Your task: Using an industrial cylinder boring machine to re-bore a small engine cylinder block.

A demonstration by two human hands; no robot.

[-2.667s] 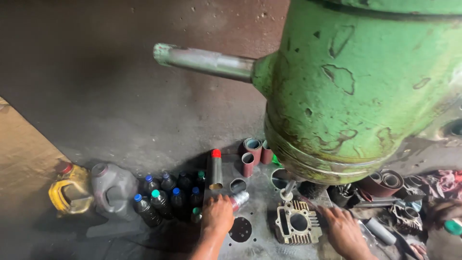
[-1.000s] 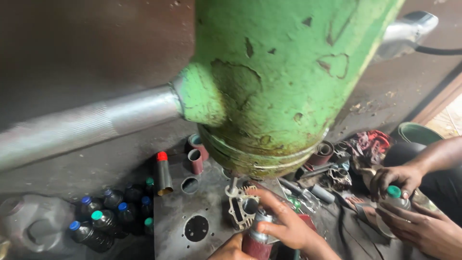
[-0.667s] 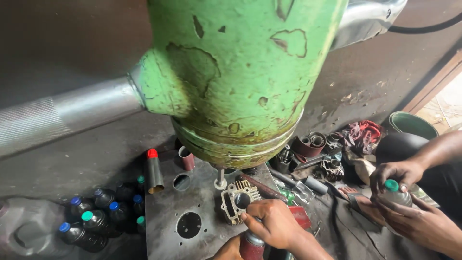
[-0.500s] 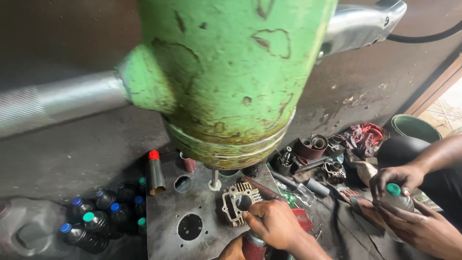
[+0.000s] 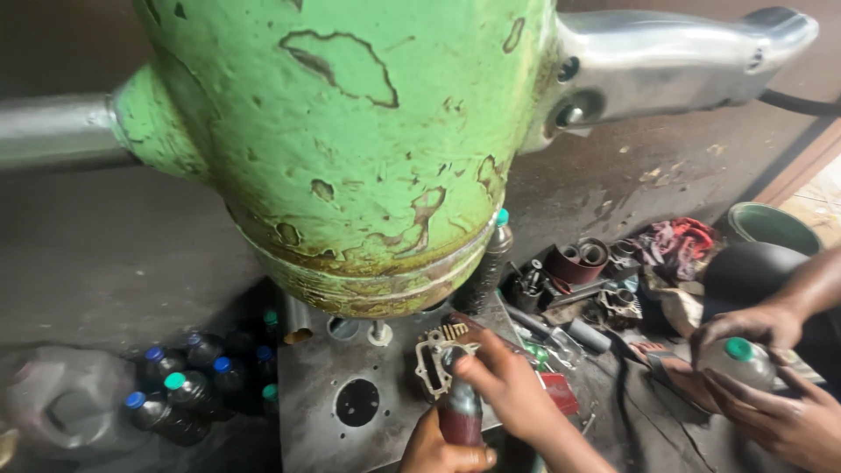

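We had swung the view rightward and brought our right hand (image 5: pixel 504 390) onto the finned cylinder block (image 5: pixel 438 355), its grip closed at the top of the dark red can (image 5: pixel 458 412) that our left hand (image 5: pixel 438 451) clasped from below. Both sat on the holed steel table (image 5: pixel 324 412) under the chipped green machine head (image 5: pixel 368 149); bottles (image 5: pixel 188 390) crowded the grimy floor, and a co-worker's hands (image 5: pixel 771 385) held a green-capped bottle (image 5: pixel 740 359) nearby.

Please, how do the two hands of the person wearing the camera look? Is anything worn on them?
Both are bare: the left hand and the right hand show no gloves, rings or watch. The right forearm shows no sleeve. Dark smudges, perhaps grease, mark the fingers.
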